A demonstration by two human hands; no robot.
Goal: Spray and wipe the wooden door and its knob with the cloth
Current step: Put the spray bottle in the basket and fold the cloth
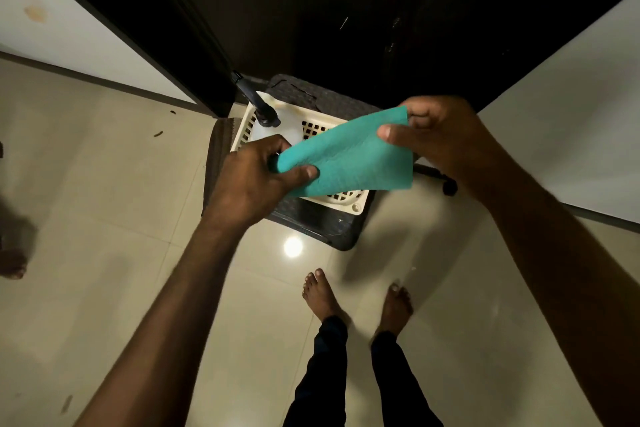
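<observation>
While both hands — left hand (256, 177) and right hand (440, 135) — pinch opposite ends of the teal cloth (349, 156) above the basket (349, 199), the dark wooden door (311, 10) stands just beyond; a loose pinch could drop it onto the spray bottle (266, 114).

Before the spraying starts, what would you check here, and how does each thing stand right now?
1. Cloth held: ok, left hand and right hand each pinch an end.
2. Cloth spread out: ok, stretched between the hands.
3. Spray bottle within reach: ok, it stands in the basket below.
4. A hand free for the bottle: not ok, both hold the cloth.
5. Door ahead: ok, dark panel in front.
6. Knob located: cannot tell, none in view.
</observation>
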